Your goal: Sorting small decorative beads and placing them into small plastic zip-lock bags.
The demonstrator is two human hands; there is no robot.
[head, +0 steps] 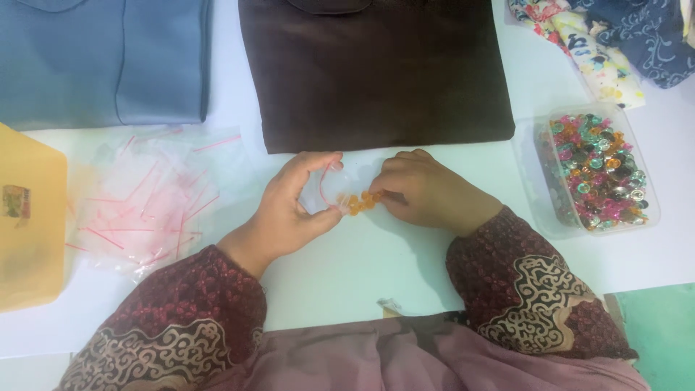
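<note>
My left hand [289, 210] pinches a small clear zip bag [331, 190] with a red seal line, holding its mouth apart between thumb and fingers. Several orange beads [360, 202] lie at the bag's mouth on the white table [376, 253]. My right hand [427, 190] rests curled on the table, and its fingertips touch the orange beads and push against them. Both sleeves are dark red with a tan swirl pattern.
A heap of small clear zip bags [148, 199] lies at the left, beside a yellow object [29, 224]. A clear tub of mixed coloured beads [597, 170] stands at the right. Folded brown cloth [376, 72], blue cloth [101, 58] and patterned fabrics [615, 36] lie along the far side.
</note>
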